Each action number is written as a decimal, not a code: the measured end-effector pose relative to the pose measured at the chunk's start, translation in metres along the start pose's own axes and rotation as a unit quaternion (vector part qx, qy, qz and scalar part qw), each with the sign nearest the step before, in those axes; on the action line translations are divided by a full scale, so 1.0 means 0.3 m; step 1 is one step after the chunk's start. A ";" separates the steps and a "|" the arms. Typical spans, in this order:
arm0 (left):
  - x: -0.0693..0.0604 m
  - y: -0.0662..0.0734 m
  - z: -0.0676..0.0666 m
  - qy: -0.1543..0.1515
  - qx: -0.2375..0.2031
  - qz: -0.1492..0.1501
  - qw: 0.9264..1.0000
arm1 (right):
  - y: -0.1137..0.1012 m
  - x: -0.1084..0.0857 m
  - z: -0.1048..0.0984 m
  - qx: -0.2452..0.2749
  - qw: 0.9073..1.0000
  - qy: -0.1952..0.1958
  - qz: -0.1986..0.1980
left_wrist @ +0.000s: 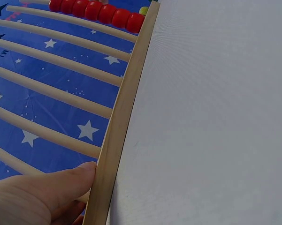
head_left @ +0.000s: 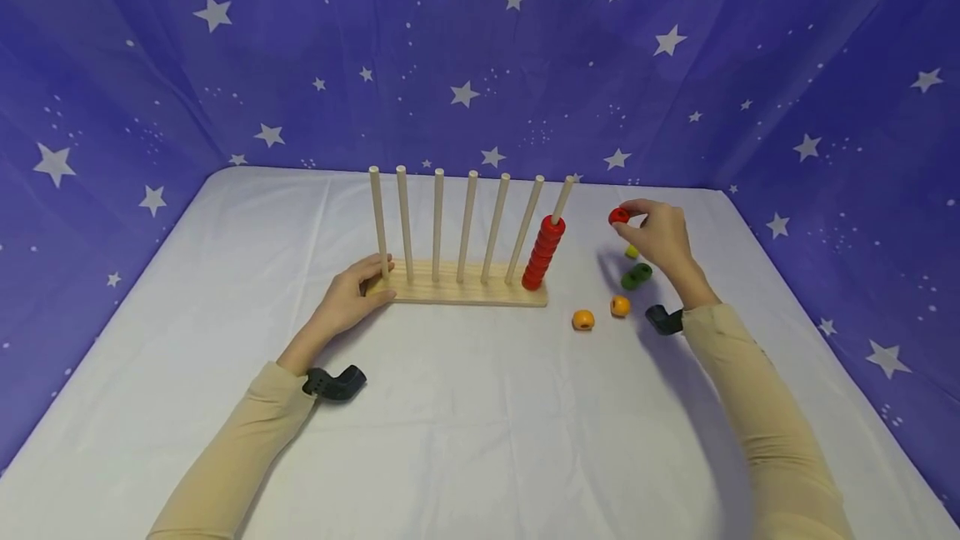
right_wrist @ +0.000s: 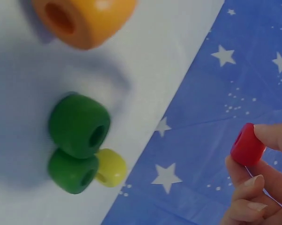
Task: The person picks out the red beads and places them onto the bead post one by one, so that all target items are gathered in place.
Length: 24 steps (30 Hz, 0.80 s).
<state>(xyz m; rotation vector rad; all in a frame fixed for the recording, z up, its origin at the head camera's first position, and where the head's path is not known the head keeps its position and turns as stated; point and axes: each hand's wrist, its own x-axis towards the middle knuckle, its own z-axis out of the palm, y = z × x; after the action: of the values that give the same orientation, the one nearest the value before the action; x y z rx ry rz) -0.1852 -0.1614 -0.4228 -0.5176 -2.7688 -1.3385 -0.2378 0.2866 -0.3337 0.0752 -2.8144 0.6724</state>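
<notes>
A wooden rack (head_left: 457, 293) with several upright pegs stands on the white cloth. Red beads (head_left: 543, 253) are stacked on its rightmost peg; the other pegs are bare. My left hand (head_left: 351, 294) grips the left end of the base, the thumb along its front edge in the left wrist view. Off to the right of the rack and raised above the table, my right hand (head_left: 660, 234) pinches a single red bead (right_wrist: 248, 145) between thumb and fingers. The hole of that bead faces sideways in the right wrist view.
Two orange beads (head_left: 583, 320) lie right of the rack. Farther back are two green beads (right_wrist: 79, 125) touching each other and a yellow bead (right_wrist: 111, 168) beside them. A star-printed blue curtain (head_left: 465, 48) rises behind the table. Dark wrist mounts (head_left: 335, 383) sit at both cuffs.
</notes>
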 end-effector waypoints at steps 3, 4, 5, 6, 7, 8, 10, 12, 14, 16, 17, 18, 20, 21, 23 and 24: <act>0.002 0.002 -0.003 -0.001 0.001 0.001 1.000 | -0.019 -0.002 -0.011 0.001 1.000 0.016 -0.022; 0.002 0.002 -0.004 -0.001 0.002 0.001 1.000 | -0.025 -0.002 -0.014 0.001 0.999 0.021 -0.028; 0.003 0.002 -0.004 -0.002 0.003 0.001 1.000 | -0.031 -0.002 -0.017 0.001 0.999 0.026 -0.035; 0.003 0.002 -0.005 -0.002 0.004 0.002 1.000 | -0.038 -0.003 -0.020 0.002 0.999 0.030 -0.041; 0.003 0.002 -0.005 -0.002 0.005 0.001 1.000 | -0.044 -0.004 -0.022 0.002 0.998 0.034 -0.046; 0.004 0.002 -0.005 -0.002 0.005 0.001 1.000 | -0.052 -0.005 -0.025 0.003 0.998 0.036 -0.051; 0.003 0.002 -0.005 -0.002 0.004 0.000 1.000 | -0.066 -0.008 -0.029 0.006 0.998 0.041 -0.057; 0.002 0.002 -0.005 -0.003 0.002 -0.001 1.000 | -0.081 -0.012 -0.034 0.009 0.997 0.048 -0.064; 0.002 0.001 -0.004 -0.004 0.001 -0.001 1.000 | -0.096 -0.016 -0.040 0.015 0.996 0.056 -0.072; 0.001 0.000 -0.003 -0.004 0.000 -0.001 1.000 | -0.111 -0.021 -0.047 0.022 0.994 0.066 -0.082; 0.001 -0.001 -0.003 -0.005 0.001 -0.001 1.000 | -0.118 -0.024 -0.050 0.025 0.994 0.070 -0.086; 0.001 -0.002 -0.002 -0.004 0.001 0.000 1.000 | -0.125 -0.027 -0.054 0.028 0.993 0.074 -0.090; 0.002 -0.003 -0.001 -0.004 0.002 0.000 1.000 | -0.138 -0.033 -0.063 0.034 0.991 0.081 -0.098; 0.002 -0.004 -0.001 -0.004 0.003 0.000 1.000 | -0.143 -0.036 -0.068 0.037 0.991 0.084 -0.102; 0.003 -0.004 -0.001 -0.005 0.004 0.000 1.000 | -0.157 -0.043 -0.080 0.045 0.988 0.093 -0.113; 0.003 -0.005 -0.002 -0.005 0.004 -0.001 1.000 | -0.164 -0.047 -0.086 0.049 0.987 0.097 -0.119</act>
<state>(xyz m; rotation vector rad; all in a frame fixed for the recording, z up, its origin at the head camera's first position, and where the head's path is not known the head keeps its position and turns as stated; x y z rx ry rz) -0.1866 -0.1624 -0.4235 -0.5229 -2.7808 -1.3285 -0.2131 0.2542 -0.2933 0.3397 -2.5319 0.7168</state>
